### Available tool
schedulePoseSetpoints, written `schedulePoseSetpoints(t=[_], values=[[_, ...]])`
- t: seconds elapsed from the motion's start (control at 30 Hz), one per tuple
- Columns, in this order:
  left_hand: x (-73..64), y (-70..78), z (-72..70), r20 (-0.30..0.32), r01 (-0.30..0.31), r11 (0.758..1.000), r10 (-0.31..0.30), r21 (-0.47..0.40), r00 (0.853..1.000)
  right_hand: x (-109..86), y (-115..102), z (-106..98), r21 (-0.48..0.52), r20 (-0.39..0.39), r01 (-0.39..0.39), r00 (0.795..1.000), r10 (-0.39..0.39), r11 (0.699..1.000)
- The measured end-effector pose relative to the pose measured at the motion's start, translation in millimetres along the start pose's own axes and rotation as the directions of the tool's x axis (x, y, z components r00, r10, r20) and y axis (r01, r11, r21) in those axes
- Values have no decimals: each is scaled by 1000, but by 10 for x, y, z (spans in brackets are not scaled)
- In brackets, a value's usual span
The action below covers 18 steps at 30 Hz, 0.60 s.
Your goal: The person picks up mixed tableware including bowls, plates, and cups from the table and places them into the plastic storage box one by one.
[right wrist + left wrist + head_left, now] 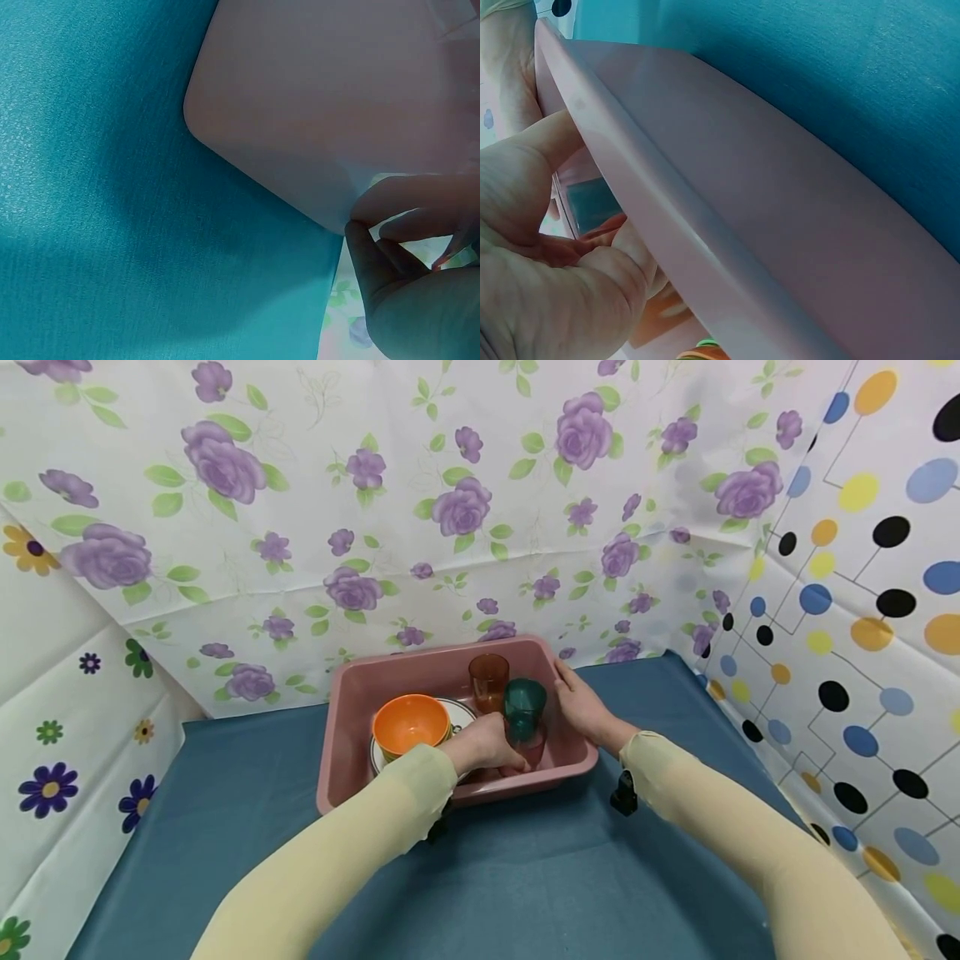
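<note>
A pink plastic tub (pixel 341 777) stands on the blue cloth. My left hand (pixel 491 745) reaches over its near wall and grips a reddish clear tumbler (pixel 534 750), whose lower part is hidden. In the left wrist view, red plastic shows between the thumb and fingers. Leaning over that tumbler is a teal cup (pixel 525 697); an amber tumbler (pixel 489 681) stands behind. Outside the tub's right wall, my right hand (pixel 588 706) rests with extended fingers at the rim. The right wrist view shows its fingertips (pixel 356 217) against the outer wall.
An orange bowl (pixel 411 722), stacked on other dishes, sits on white plates (pixel 461 710) in the tub's left half. Flowered sheeting (pixel 420 527) hangs close behind the tub. Dotted sheeting (pixel 862 610) rises on the right. Blue cloth (pixel 510 877) covers the table.
</note>
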<state>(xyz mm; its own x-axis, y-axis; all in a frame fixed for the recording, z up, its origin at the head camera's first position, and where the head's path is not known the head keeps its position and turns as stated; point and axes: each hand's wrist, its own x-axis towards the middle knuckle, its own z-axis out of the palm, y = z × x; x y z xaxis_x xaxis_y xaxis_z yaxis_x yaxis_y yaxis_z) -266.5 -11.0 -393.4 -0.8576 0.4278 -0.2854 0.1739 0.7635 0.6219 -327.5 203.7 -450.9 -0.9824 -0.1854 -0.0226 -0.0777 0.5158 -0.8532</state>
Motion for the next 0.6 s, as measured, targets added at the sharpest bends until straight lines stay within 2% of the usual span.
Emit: schedulePoseSetpoints(t=[0.17, 0.27, 0.4, 0.6], values=[[8, -14, 9, 16, -8, 1000, 8, 20, 1000, -4, -3, 1, -6, 2, -10, 1000, 10, 1000], [13, -26, 11, 38, -11, 1000, 11, 1, 999, 0, -1, 2, -4, 4, -14, 1000, 14, 1000], [29, -30, 8, 62, -1, 1000, 1, -4, 998, 0, -3, 3, 9, 6, -18, 1000, 18, 1000], [49, -33, 10, 63, 21, 1000, -23, 18, 998, 19, 16, -1, 8, 8, -18, 1000, 18, 1000]])
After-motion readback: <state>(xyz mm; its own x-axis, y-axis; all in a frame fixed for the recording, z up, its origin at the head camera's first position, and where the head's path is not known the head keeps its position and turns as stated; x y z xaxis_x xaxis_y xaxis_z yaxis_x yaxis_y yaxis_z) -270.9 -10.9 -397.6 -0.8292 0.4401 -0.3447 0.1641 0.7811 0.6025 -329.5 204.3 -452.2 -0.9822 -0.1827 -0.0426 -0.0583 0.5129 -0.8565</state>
